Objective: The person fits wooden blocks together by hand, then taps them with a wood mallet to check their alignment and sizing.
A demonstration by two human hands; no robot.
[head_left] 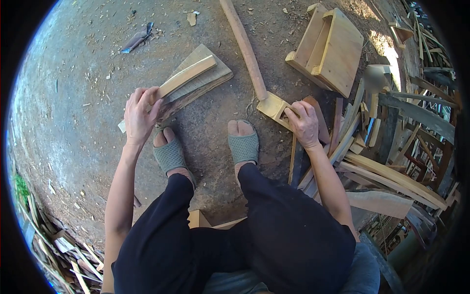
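Note:
My left hand (141,113) is closed around the near end of a slightly curved strip of wood (188,75). Under that strip a thick, weathered board (221,71) lies on the ground. To the right, my right hand (304,123) grips the end of a pale yellow wooden block (270,107) with a dark slot in it. A long round wooden stick (243,46) meets the block's far end. My fingers hide part of the slot.
A wooden box-like piece (338,51) stands at the upper right. Piled scrap lumber (391,179) fills the right side, with more offcuts (73,255) at the lower left. My sandalled feet (243,142) are between my hands. A dark scrap (138,38) and wood chips dot the ground.

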